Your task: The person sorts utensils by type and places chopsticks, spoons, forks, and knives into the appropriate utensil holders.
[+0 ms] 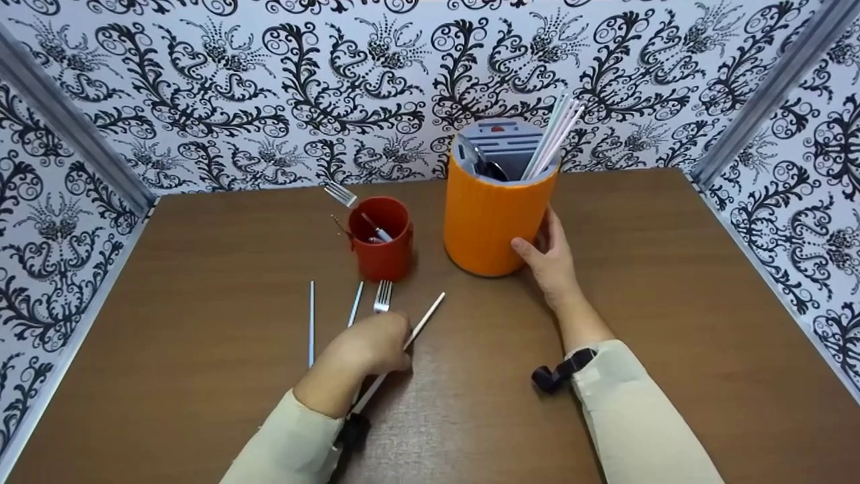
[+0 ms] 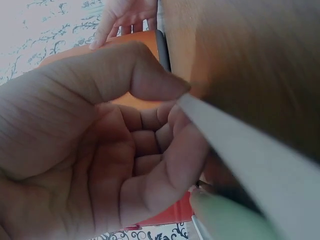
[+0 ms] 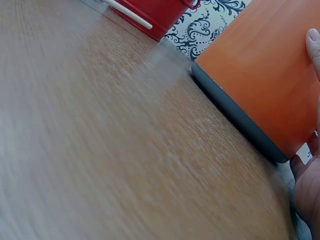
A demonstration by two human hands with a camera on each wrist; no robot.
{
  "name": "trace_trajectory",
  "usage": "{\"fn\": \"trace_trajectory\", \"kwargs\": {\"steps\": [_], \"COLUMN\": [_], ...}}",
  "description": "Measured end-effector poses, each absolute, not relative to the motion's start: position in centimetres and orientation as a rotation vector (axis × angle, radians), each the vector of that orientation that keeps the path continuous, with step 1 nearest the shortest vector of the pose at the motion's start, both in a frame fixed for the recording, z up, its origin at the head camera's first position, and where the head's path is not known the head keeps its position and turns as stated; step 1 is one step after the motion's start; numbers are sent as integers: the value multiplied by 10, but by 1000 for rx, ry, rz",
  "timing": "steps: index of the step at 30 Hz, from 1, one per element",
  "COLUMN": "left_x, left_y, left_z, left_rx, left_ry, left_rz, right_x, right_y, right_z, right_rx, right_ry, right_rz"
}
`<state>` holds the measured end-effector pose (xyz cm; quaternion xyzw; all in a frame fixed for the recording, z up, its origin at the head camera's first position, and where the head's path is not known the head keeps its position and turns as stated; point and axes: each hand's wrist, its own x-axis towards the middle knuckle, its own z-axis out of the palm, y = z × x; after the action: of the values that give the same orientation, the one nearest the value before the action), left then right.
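Thumb and index finger of my left hand [image 1: 369,346] pinch a pale chopstick [image 1: 426,319], which slants over the table; in the left wrist view the chopstick [image 2: 250,150] looms large and blurred. Just beyond that hand lies a fork [image 1: 383,297], its handle hidden by the hand. Two more chopsticks lie on the left, a bluish one [image 1: 312,323] and a light blue one [image 1: 356,302]. My right hand [image 1: 554,265] grips the lower right side of an orange utensil holder [image 1: 490,228], thumb in front and fingers behind. Pastel chopsticks [image 1: 554,138] and dark spoons [image 1: 497,171] stand in the holder.
Left of the holder stands a red cup [image 1: 383,259] with small side handles. A fork [image 1: 340,194] leans out of its rim, and other cutlery lies inside. Patterned wall panels [image 1: 282,87] enclose the brown table [image 1: 215,269] at the back and both sides.
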<state>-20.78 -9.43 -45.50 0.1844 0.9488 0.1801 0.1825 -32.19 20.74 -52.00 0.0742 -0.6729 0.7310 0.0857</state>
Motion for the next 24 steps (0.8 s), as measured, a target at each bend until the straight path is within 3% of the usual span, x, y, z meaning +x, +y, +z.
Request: {"fn": "trace_trajectory", "kwargs": {"steps": [24], "left_x": [-218], "left_y": [-92], "left_z": [-455], "left_rx": [683], "left_ry": [2589], "left_rz": [915], "right_x": [-323], "right_y": [208], "right_z": [-520], "right_rx": [244], "right_ry": [-1978], "right_rz": [2186]}}
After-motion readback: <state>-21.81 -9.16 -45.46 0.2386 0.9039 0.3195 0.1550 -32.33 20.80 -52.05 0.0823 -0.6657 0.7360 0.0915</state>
